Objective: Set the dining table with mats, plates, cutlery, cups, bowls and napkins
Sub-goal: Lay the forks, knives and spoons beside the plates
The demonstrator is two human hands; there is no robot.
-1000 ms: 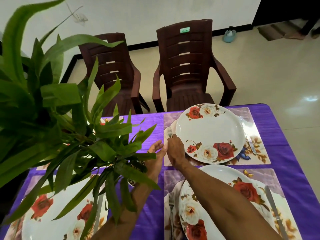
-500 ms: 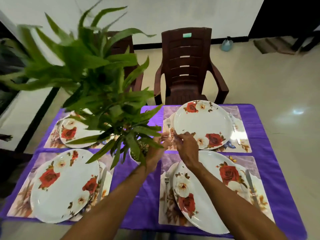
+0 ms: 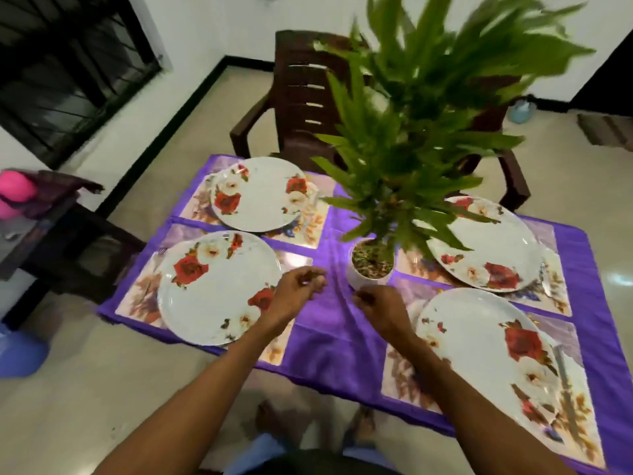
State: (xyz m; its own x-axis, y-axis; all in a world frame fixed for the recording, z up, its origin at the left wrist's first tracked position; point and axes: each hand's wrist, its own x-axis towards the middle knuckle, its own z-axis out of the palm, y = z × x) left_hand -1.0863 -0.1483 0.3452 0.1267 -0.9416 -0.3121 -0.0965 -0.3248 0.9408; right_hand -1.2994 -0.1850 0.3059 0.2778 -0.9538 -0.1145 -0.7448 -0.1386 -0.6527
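1. Left hand [image 3: 298, 293] hovers over the purple tablecloth [image 3: 329, 337], fingers loosely curled, holding nothing.
2. Right hand [image 3: 380, 305] is slack and empty too, just short of the potted plant [image 3: 371, 269].
3. Four floral plates [image 3: 219, 303] sit on mats [image 3: 137, 293], two on each side of the pot.

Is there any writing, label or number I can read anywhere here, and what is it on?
None can be read. The plates and mats carry only flower patterns, the white plant pot is plain, and the chair shows no label. The picture is also blurred by motion.
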